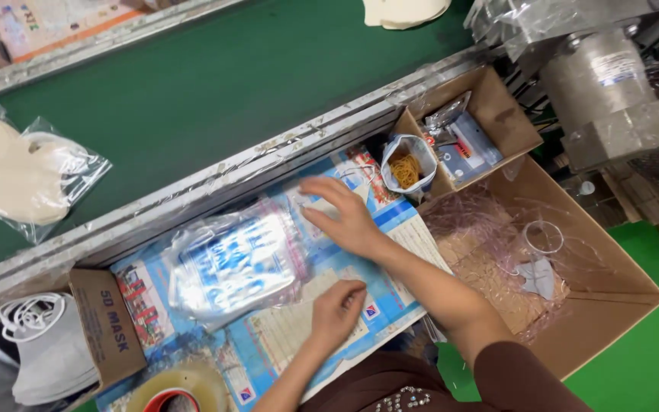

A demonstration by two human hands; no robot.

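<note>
Clear bag stack (234,263) just left of both hands (341,217).

A glossy, crinkled clear plastic bag (234,263) lies on smooth printed paper sheets (390,229) covering the bench. The conveyor belt (215,76) is matt green with a rubbery look, edged by a scuffed, dull metal rail (223,179). Matt brown cardboard forms the large box (612,305), which is lined with thin, shiny wrinkled film, and the small box (112,328). A glossy tape roll (181,389) sits at the bench's near edge. The white masks (47,343) look like soft matt cloth
</note>
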